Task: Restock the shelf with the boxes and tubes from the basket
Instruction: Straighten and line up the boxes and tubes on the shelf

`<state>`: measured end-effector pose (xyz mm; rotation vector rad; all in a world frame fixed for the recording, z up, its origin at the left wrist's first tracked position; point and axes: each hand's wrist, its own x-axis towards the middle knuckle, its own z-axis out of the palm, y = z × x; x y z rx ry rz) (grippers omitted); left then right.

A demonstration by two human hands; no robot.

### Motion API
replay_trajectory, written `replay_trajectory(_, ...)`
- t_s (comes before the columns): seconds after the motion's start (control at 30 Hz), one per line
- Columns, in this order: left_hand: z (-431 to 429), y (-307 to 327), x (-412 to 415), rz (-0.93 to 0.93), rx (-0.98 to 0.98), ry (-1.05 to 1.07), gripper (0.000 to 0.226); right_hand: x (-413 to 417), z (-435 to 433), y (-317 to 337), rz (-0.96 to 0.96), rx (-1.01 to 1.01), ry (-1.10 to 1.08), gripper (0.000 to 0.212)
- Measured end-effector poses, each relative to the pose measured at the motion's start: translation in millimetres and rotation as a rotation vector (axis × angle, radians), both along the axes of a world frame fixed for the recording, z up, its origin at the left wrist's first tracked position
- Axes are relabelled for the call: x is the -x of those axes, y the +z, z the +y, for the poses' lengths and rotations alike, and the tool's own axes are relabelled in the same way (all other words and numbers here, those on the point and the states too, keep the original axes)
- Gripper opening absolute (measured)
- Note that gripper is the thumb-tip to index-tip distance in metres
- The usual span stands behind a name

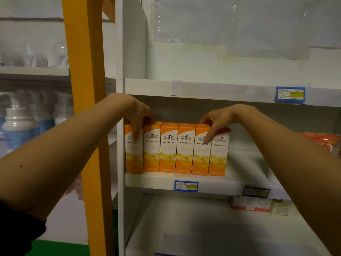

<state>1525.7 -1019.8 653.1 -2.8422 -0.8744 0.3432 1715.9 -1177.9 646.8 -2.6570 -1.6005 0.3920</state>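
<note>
On the middle shelf [184, 179], hard against its left wall: a row of six orange-and-white boxes [177, 150] is standing upright, faces forward, edges touching, with the tops of more boxes showing just behind the front rank.

You are bracketing that row from both ends. Your left hand [137, 115] is draping over the top of the leftmost box, one finger lying down its face, the others curling behind the top edge; it is resting on the box rather than clamping it, most likely to keep the end from tipping. Your right hand [216, 121] is reaching over the far end, the index finger pressing at the seam between the fifth box and the sixth, the remaining fingers hooking over the tops. The sixth box is sitting slightly proud and askew, so you are probably squaring the line.

To the right of the row, the shelf is lying bare, with an orange packet [321, 141] at the far edge. A blue price tag [186, 185] is marking the lip below the boxes. The shelf beneath is holding small white-and-red cartons [251, 204]. An orange post [86, 108] is standing left of the unit, bottles [20, 126] beyond it.

The basket is not appearing in view.
</note>
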Motion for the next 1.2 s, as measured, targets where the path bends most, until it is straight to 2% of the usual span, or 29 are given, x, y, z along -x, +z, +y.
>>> replay_trajectory(0.37, 11, -14, -6, 0.037, -0.26, -0.004, 0.078, -4, -2, -1, 0.066, -0.018, -0.011, 0.06)
replay_trajectory(0.63, 16, -15, -6, 0.032, -0.322, -0.043, 0.074, -3, -5, -3, 0.088, -0.031, -0.009, 0.068)
replay_trajectory(0.73, 16, -14, -4, 0.027, -0.321, -0.051, 0.072, -6, -9, -2, 0.068, -0.027, -0.008, 0.081)
replay_trajectory(0.87, 13, -15, -3, 0.006, -0.295, -0.051, 0.066, -10, -18, 2, 0.037, -0.009, -0.031, 0.115)
replay_trajectory(0.93, 13, -14, -4, 0.008, -0.298, -0.05, 0.065, -13, -22, 4, 0.023, 0.008, -0.041, 0.12)
replay_trajectory(0.97, 14, -14, -4, 0.009, -0.301, -0.048, 0.066, -14, -25, 4, 0.016, 0.022, -0.047, 0.114)
replay_trajectory(1.1, 17, -14, -6, 0.024, -0.3, -0.027, 0.069, -17, -31, 1, 0.015, 0.037, -0.053, 0.067)
replay_trajectory(1.2, 16, -15, -8, 0.035, -0.298, -0.009, 0.074, -19, -32, -3, 0.052, -0.021, -0.046, 0.059)
